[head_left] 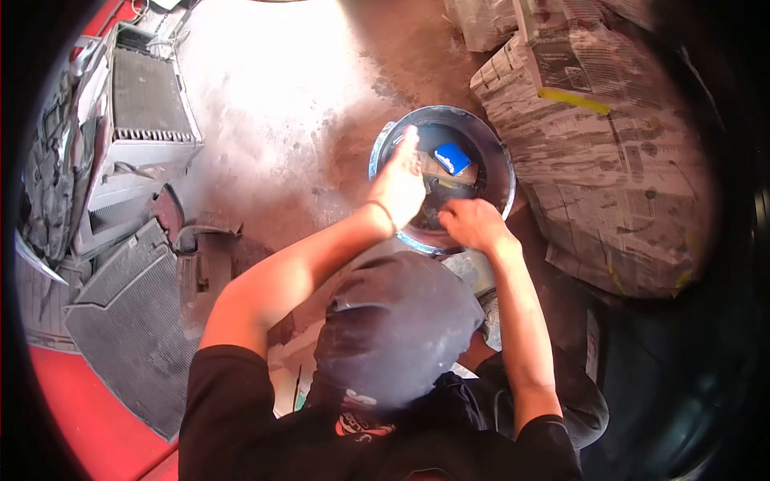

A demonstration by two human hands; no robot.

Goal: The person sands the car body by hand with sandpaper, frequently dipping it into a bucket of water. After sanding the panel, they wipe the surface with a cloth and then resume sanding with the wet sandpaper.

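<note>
A round bucket (501, 148) with a scuffed pale rim stands on the floor in front of me, with dark water inside. My left hand (401, 180) is over its left side, fingers stretched toward the far rim. Over the near right rim is my right hand (475, 224), its fingers curled inward toward the bucket; I cannot tell what they hold. A blue block (451, 159) with a whitish edge lies in the bucket on a brownish flat piece, just right of my left hand. Dark shapes show between both hands.
Newspaper-covered panels (593, 168) with yellow tape stand close on the right. Grey vehicle parts and a radiator-like unit (148, 92) are piled at left, near a dark mesh panel (136, 321) and a red surface (88, 409). Bright light hits the stained floor (265, 88).
</note>
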